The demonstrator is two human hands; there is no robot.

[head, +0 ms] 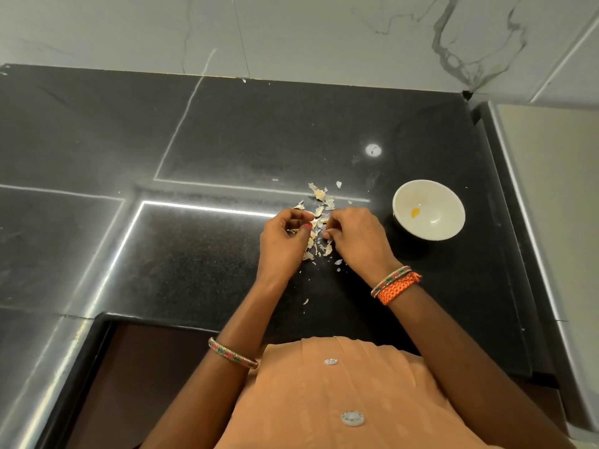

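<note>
Right, status, left to right. Black speckled granite counter (pixel 194 254): bright light strips reflect off it at 9 o'clock from my hands. Red-and-green beaded bangle (pixel 231 353) sits on my left forearm, at 7 o'clock.

Left hand (pixel 283 244): fingers curled in, red-nailed thumb against the fingertips, pinching the left end of a small pale cream garlic clove (pixel 321 218).

Clove location: between my two hands, mid-counter, over the scrap pile. Lifted or touching the counter, cannot tell.

Dry papery white garlic skins (pixel 319 193): loose heap at 12 o'clock from my hands, more under and between them, a few flakes trailing off at 6 o'clock toward the counter edge.

Right hand (pixel 356 236): fingers curled, tips pinching the clove's right end. Exact grip is hidden behind my knuckles.

Right wrist: second beaded bangle (pixel 390 280) plus an orange braided thread band (pixel 398 288), touching each other.

Round white ceramic bowl (pixel 453 196): upright at 3 o'clock from my right hand, near but apart. One small yellow-orange piece (pixel 415 212) lies inside, on the left of the bowl's floor. What it is, cannot tell.
</note>
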